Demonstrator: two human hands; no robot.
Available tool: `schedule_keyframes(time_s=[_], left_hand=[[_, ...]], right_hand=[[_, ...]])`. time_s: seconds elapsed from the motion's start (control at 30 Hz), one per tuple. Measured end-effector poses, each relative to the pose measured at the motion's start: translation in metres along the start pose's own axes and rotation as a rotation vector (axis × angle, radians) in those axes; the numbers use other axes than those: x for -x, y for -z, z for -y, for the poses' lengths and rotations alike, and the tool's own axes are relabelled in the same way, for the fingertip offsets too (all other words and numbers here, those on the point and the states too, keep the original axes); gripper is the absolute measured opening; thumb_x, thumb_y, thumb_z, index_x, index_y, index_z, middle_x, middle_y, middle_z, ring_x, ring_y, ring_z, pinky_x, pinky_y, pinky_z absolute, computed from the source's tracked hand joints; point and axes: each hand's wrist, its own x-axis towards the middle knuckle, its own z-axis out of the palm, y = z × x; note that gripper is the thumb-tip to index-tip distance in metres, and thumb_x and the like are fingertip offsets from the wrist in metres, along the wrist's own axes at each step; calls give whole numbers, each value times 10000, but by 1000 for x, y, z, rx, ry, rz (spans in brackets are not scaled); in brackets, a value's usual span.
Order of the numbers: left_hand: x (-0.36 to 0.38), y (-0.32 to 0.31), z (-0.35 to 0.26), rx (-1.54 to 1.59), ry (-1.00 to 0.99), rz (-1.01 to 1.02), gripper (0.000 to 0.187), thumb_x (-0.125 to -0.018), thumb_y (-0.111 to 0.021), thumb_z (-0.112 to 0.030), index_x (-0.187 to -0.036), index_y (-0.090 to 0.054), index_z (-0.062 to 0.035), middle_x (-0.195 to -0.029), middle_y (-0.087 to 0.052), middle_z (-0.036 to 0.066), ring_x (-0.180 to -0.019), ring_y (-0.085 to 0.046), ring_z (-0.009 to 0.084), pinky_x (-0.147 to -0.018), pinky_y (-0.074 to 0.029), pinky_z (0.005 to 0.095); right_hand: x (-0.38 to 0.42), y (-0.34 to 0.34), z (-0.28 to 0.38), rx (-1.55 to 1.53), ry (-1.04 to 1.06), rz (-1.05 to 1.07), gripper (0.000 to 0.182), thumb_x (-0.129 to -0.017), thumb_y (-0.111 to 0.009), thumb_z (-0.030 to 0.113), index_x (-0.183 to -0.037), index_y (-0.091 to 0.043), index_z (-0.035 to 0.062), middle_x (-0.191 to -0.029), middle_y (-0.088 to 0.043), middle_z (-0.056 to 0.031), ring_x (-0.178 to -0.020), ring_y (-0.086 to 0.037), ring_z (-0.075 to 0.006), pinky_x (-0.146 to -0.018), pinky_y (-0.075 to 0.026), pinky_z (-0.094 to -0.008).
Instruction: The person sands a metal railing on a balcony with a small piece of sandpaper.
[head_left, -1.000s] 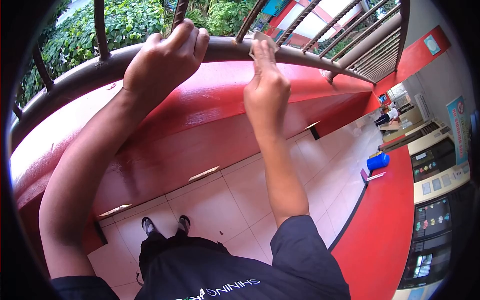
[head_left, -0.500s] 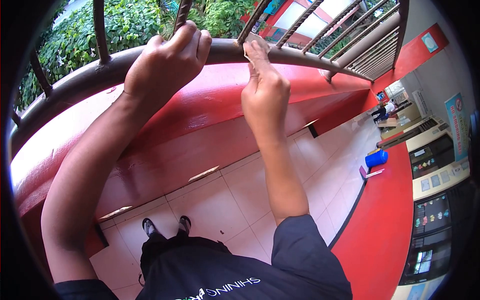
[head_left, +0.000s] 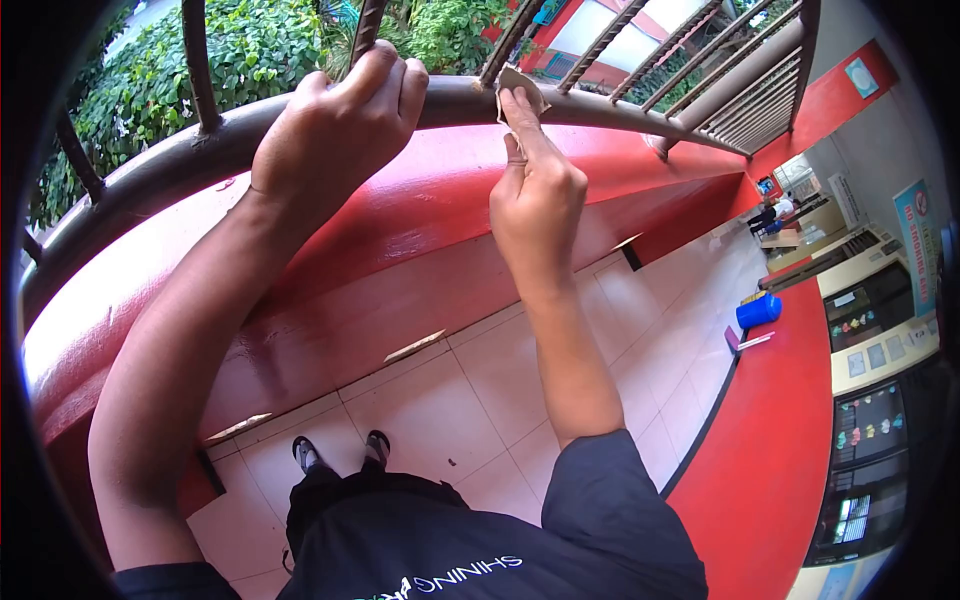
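My left hand [head_left: 340,120] is wrapped round an upright bar [head_left: 367,28] of the metal railing, just above its curved lower rail [head_left: 232,135]. My right hand [head_left: 538,190] has its fingers extended upward and presses a small light-brown piece of sandpaper or cloth [head_left: 525,90] against the same rail, beside the foot of another bar. Part of the piece sticks out past my fingertips; the thumb side is partly hidden. Below the rail runs a glossy red ledge [head_left: 430,190].
Green bushes [head_left: 240,50] grow beyond the railing. My feet are on the tiled floor [head_left: 410,400]. At the right are a blue container [head_left: 759,310], a red wall strip [head_left: 760,420] and windows. A person [head_left: 780,210] is far down the corridor.
My right hand has shifted slightly right along the rail, and more of the brown piece now shows. My left hand keeps its grip on the bar. The whole view has moved a little.
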Motion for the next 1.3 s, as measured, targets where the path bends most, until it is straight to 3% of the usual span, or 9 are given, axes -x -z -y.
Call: schedule_keyframes(time_s=[0.1,0.23,0.37,0.5,0.83,0.97,1.1,1.2,1.3], left_hand=[[0,0,-1,-6,-6,12,269,-916,-670,-159,-1179,-702,-108,-1055,-682,0,-1073,-614,85,-673,-563,213],[-2,-1,-3,6,5,12,276,-918,-666,-161,-1186,-699,-110,-1054,-679,0,-1068,-614,88,-675,-561,217],[-1,-1,-2,17,4,28,282,-919,-662,-163,-1194,-696,-112,-1053,-676,0,-1062,-614,91,-678,-560,221],[-1,-1,-2,21,10,31,288,-921,-658,-165,-1202,-692,-114,-1052,-674,0,-1057,-613,94,-680,-559,225],[-1,0,-3,51,3,54,303,-924,-648,-170,-1220,-684,-119,-1051,-667,0,-1043,-613,100,-685,-555,234],[-3,0,-3,55,3,60,309,-926,-644,-172,-1228,-681,-120,-1050,-665,0,-1037,-613,103,-688,-554,237],[-3,1,-4,79,14,78,315,-927,-640,-174,-1236,-677,-122,-1049,-662,0,-1032,-613,106,-690,-553,241],[-4,-1,-4,75,12,83,320,-928,-637,-176,-1241,-675,-124,-1049,-660,0,-1028,-613,108,-691,-552,244],[-2,0,-4,87,11,98,324,-929,-633,-177,-1247,-672,-125,-1048,-658,0,-1024,-613,110,-693,-551,247]], right_hand=[[-10,11,-21,-42,-284,-22,407,-922,-528,-94,-1274,-707,7,-1291,-677,-233,-1189,-672,-367,-979,-575,-462],[9,0,2,27,20,-14,411,-910,-540,-106,-1263,-718,6,-1272,-685,-237,-1192,-671,-363,-1007,-571,-436],[-8,14,-47,-13,-327,-58,368,-935,-554,-96,-1251,-719,-7,-1286,-682,-227,-1209,-667,-363,-1026,-563,-417],[-1,9,-45,-93,-25,-20,351,-941,-577,-103,-1233,-735,13,-1254,-696,-227,-1233,-658,-330,-995,-583,-402],[-12,25,-75,-136,-357,-65,399,-909,-589,-134,-1216,-757,59,-1229,-718,-207,-1150,-712,-316,-927,-608,-397],[6,16,-38,-148,-75,42,290,-967,-585,-62,-1196,-748,6,-1221,-727,-203,-1136,-720,-330,-918,-608,-383],[1,22,-73,-184,-321,-104,338,-932,-610,-85,-1212,-751,40,-1207,-732,-208,-1164,-701,-359,-961,-589,-405],[7,12,-32,-80,12,3,283,-980,-575,-62,-1207,-735,-6,-1208,-731,-208,-1136,-716,-359,-901,-601,-390],[-10,20,-70,-85,-198,-98,345,-947,-591,-79,-1248,-725,19,-1218,-722,-216,-1160,-698,-369,-934,-591,-415]])
